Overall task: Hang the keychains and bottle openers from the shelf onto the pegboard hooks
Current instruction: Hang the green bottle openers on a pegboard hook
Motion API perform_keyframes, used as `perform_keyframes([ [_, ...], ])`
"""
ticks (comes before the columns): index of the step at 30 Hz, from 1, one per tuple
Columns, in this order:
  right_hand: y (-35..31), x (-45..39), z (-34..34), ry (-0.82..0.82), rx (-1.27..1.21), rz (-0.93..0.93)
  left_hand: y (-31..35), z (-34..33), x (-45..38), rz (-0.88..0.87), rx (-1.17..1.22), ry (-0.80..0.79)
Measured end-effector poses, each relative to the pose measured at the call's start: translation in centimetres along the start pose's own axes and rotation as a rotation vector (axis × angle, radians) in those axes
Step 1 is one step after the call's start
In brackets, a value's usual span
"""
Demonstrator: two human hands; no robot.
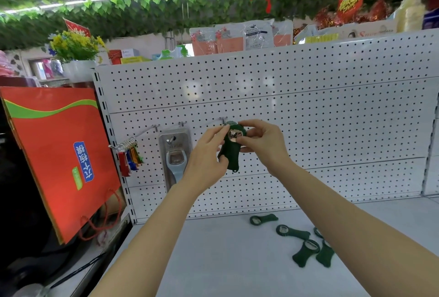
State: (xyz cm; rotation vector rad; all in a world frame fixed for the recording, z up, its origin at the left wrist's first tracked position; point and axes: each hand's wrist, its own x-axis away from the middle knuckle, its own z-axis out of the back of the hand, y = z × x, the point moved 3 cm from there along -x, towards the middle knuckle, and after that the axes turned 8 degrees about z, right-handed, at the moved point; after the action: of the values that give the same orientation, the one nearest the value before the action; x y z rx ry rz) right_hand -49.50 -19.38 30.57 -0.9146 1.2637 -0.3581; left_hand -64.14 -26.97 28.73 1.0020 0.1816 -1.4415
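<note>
Both hands are raised in front of the white pegboard [308, 106]. My left hand [205, 156] and my right hand [262, 143] pinch the top of a dark green bottle opener [231, 151] right at a hook [223, 119]; the hook's tip is hidden behind the opener. Several more green bottle openers [304, 252] lie on the white shelf [225, 261] at the lower right. Coloured keychains [129, 156] hang bunched on the leftmost hook. A packaged grey bottle opener [174, 154] hangs on the hook beside them.
A red paper gift bag [59, 154] leans to the left of the shelf upright. Packets, bottles and a flower pot [76, 68] stand on top of the pegboard. Green leaf garlands and red ornaments hang overhead.
</note>
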Motion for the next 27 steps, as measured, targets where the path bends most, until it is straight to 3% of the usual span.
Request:
perform_keyframes([
  [11, 2.6, -2.5, -0.8, 0.017, 0.217, 0.012, -1.0, -0.6, -1.5, 0.096, -0.079, -0.081],
  [13, 3.3, -2.5, -0.2, 0.018, 0.281, 0.040, -1.3, -0.9, -0.6, 0.132, -0.072, -0.019],
  [15, 4.3, -2.1, 1.3, 0.031, 0.363, 0.060, -2.1, -1.5, 1.7, 0.195, -0.084, 0.144],
  [18, 7.0, -0.7, 5.3, -0.015, 0.639, 0.093, -3.7, -4.6, 7.9, 0.205, -0.090, 0.289],
  [22, 12.2, 3.1, 12.5, -0.203, 1.069, -0.013, -6.2, -11.8, 14.5, 0.303, -0.146, 0.002],
  [27, 18.8, 9.4, 20.3, -0.395, 1.291, -0.264, -6.8, -20.2, 15.9, 0.347, -0.229, -0.348],
])
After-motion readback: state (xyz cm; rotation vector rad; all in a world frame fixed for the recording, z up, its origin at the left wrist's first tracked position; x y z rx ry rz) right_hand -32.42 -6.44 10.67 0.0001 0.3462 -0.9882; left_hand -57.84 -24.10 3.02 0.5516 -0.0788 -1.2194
